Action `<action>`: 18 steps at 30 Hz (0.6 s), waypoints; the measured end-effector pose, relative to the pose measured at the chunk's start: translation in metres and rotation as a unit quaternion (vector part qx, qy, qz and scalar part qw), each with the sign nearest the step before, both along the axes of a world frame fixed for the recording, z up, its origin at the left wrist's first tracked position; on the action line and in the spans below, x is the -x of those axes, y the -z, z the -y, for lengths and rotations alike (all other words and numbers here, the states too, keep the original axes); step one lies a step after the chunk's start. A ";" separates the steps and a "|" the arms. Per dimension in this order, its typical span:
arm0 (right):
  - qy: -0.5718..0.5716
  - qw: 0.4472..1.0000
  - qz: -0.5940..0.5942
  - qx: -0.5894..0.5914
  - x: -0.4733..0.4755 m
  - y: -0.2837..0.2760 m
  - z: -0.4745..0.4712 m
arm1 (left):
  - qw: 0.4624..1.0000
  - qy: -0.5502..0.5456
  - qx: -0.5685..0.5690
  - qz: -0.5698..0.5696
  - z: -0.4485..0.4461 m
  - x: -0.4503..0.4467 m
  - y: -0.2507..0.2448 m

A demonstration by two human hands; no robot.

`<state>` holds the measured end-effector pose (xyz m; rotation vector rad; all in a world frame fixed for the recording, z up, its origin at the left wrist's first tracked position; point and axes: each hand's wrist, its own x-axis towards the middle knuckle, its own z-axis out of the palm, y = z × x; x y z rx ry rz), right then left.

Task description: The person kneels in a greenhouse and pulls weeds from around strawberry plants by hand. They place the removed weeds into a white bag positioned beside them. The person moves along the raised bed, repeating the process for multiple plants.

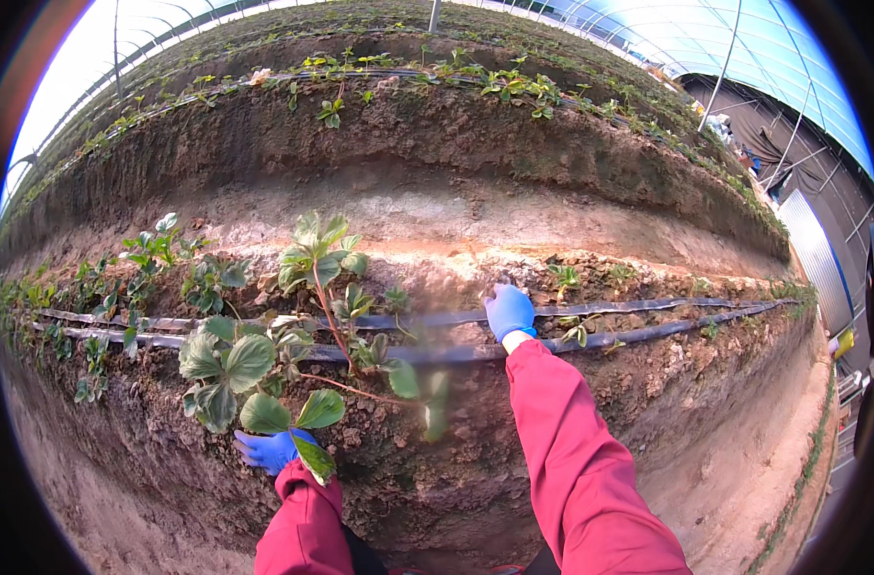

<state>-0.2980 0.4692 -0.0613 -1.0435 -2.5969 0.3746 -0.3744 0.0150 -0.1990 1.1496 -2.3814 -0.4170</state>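
My left hand (268, 451), in a blue glove, lies against the soil side of the bed, fingers stretched to the left. Leaves of a strawberry plant (228, 363) hang over part of it; I see nothing in its grasp. My right hand (510, 310), also gloved in blue, reaches down to the top of the bed, beyond the nearer drip tape (473, 353). Its fingertips are bent away from me and mostly hidden, so what they touch or hold does not show. Between the hands, a long reddish runner (361, 388) stretches from the plant towards blurred leaves (435, 406).
A farther drip tape (595, 308) runs along the same bed, with small strawberry plants (564, 280) at right. Beyond the furrow (422, 205) rises another planted bed (408, 122). Metal posts (720, 68) support the plastic tunnel. Corrugated sheeting (814, 251) stands far right.
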 end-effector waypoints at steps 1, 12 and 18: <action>-0.012 1.000 -0.021 -0.008 -0.001 0.001 0.001 | 1.000 0.005 -0.001 0.017 -0.001 -0.002 -0.005; 0.066 0.973 -0.210 0.068 -0.009 0.010 -0.002 | 0.998 0.022 -0.048 0.027 -0.003 -0.006 -0.024; 0.036 0.777 -0.424 0.464 -0.018 -0.019 -0.030 | 1.000 0.015 -0.013 0.008 -0.006 -0.008 -0.022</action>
